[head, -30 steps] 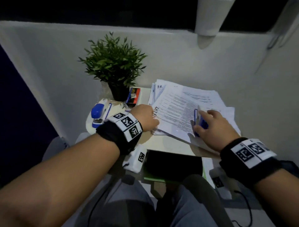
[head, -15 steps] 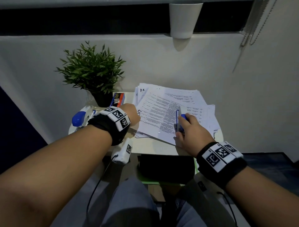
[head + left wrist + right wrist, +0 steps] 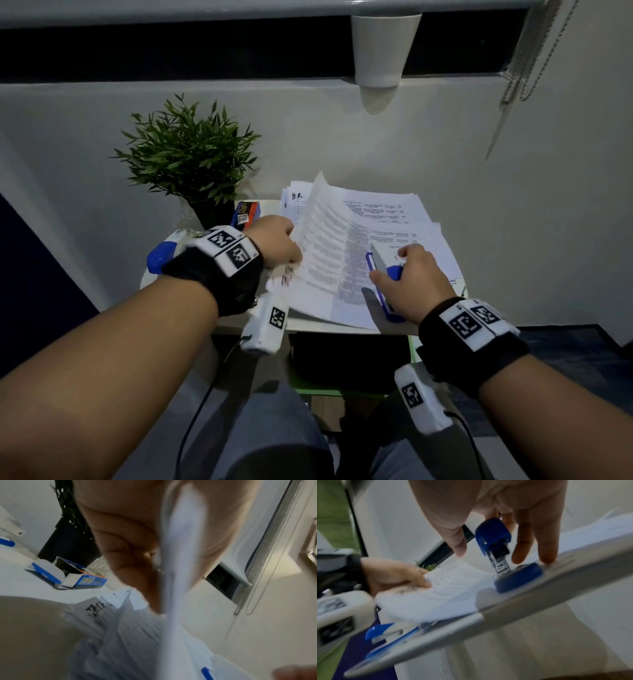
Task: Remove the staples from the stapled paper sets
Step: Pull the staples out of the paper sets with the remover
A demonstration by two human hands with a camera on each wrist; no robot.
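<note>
A stack of printed paper sets (image 3: 383, 209) lies on a small white table (image 3: 239, 323). My left hand (image 3: 291, 248) pinches the left edge of the top sheets (image 3: 318, 246) and holds them lifted and curled up; the left wrist view shows the paper (image 3: 178, 545) clamped between thumb and fingers. My right hand (image 3: 390, 270) grips a small blue stapler-like tool (image 3: 385, 287) whose base rests on the papers near their front right. In the right wrist view the tool (image 3: 500, 553) stands tilted, blue base (image 3: 518, 577) on the paper. No staple is discernible.
A potted plant (image 3: 191, 164) stands at the table's back left, with a blue staples box (image 3: 245, 212) beside it. A larger blue and white stapler (image 3: 161, 255) lies at the left edge. A black device (image 3: 349, 356) sits below the table front. A wall is close behind.
My left hand has raised the left edge of the top sheets, which lay flat before. The right hand stays on the papers with the blue tool.
</note>
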